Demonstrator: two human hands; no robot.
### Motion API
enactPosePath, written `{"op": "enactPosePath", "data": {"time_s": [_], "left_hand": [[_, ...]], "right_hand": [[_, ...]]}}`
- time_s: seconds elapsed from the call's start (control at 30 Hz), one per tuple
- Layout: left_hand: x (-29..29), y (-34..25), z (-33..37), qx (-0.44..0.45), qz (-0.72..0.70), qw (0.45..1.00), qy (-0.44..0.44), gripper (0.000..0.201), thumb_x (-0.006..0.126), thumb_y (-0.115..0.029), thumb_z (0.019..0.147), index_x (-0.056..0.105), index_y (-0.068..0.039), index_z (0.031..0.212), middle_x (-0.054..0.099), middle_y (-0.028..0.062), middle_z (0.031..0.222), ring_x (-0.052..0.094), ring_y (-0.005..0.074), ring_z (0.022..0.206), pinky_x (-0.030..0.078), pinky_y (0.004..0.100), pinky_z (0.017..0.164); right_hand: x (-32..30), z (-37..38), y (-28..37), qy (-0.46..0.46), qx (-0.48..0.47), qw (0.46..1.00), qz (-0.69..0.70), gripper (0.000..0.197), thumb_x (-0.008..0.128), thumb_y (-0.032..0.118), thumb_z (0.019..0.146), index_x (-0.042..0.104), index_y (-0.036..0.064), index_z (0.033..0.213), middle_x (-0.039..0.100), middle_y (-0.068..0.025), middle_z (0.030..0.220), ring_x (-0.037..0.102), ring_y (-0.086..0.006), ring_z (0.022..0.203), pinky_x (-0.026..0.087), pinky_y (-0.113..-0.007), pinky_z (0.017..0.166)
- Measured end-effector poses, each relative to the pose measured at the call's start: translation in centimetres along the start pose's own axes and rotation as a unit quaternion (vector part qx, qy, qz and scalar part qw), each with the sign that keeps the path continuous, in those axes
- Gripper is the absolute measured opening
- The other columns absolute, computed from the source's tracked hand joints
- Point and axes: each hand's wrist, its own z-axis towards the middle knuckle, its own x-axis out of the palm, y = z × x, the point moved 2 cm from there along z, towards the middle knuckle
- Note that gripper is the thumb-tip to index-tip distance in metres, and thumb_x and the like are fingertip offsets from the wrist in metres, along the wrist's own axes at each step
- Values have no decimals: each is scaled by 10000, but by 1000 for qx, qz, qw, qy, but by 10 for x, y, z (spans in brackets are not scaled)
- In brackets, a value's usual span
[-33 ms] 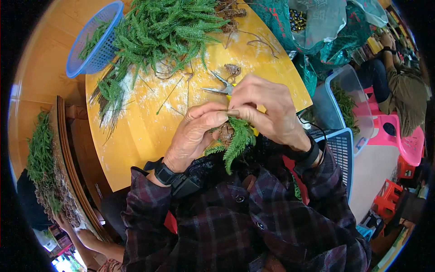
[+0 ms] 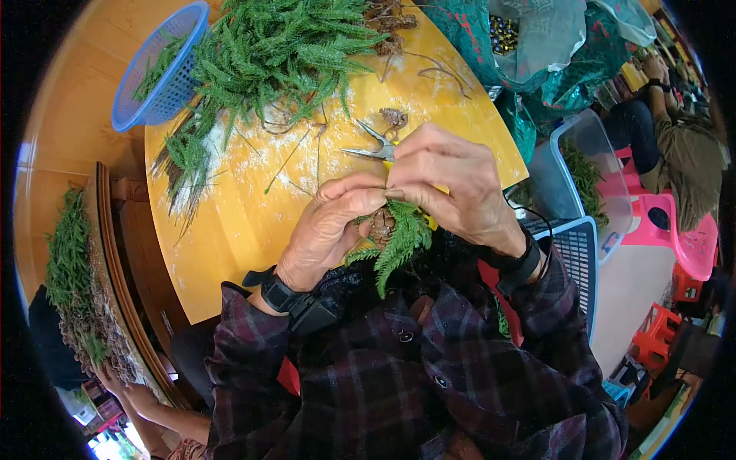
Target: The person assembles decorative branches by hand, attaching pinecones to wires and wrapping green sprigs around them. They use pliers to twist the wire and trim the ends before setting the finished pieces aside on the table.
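My left hand pinches the top of a small bunch made of a green artificial fir sprig and a brown pine cone. The fingertips of my right hand close on the same spot, touching the left thumb and finger. Foliage hangs below both hands in front of my chest. What lies right between the fingertips is hidden. Beyond the right hand, pliers rest on the table with jaws spread, their yellow handles partly covered. A loose pine cone sits just past them.
White flecks dust the yellow table. A heap of fir sprigs lies at the back beside a blue basket. Right are teal bags, a clear bin and a blue crate. Another person's hands work at lower left.
The fingers of my right hand have shifted slightly at the pinch point. The hanging sprig has swung a little; the left hand stays put.
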Motion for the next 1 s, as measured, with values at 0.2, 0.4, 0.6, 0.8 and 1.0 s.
{"op": "enactPosePath", "data": {"time_s": [0.2,0.4,0.6,0.8,1.0], "left_hand": [[0,-2,-4,-65,8,998,10,265,632,-178,851,631,2,1046,605,-9,808,486,37,616,382,178,534],[-6,-1,-2,-16,105,990,91,249,624,-156,857,635,14,1039,603,-10,771,457,33,565,366,172,500],[-7,-3,1,47,181,979,78,238,602,-210,901,646,7,989,486,-49,670,409,47,576,333,200,513],[9,-10,1,93,263,960,22,129,589,-109,886,652,0,915,481,-53,652,425,51,569,352,201,517],[6,-10,1,107,303,947,-5,95,581,-68,871,650,-4,876,520,-48,687,455,42,613,372,195,557]], "right_hand": [[-4,8,2,21,-247,959,-137,241,771,55,638,651,24,845,602,-56,793,564,-211,689,462,-296,599],[0,6,-2,32,-212,967,-135,227,771,71,642,636,32,821,599,-65,764,564,-233,677,459,-316,586],[2,5,0,21,-152,975,-160,204,761,53,646,587,27,750,558,-77,699,541,-257,628,431,-344,557],[4,0,-7,32,-73,981,-177,160,676,88,775,543,23,715,481,-54,649,486,-176,593,374,-316,525],[3,-2,-27,131,255,952,108,215,534,179,908,539,14,769,446,-14,671,418,-90,631,352,-266,555]]}}
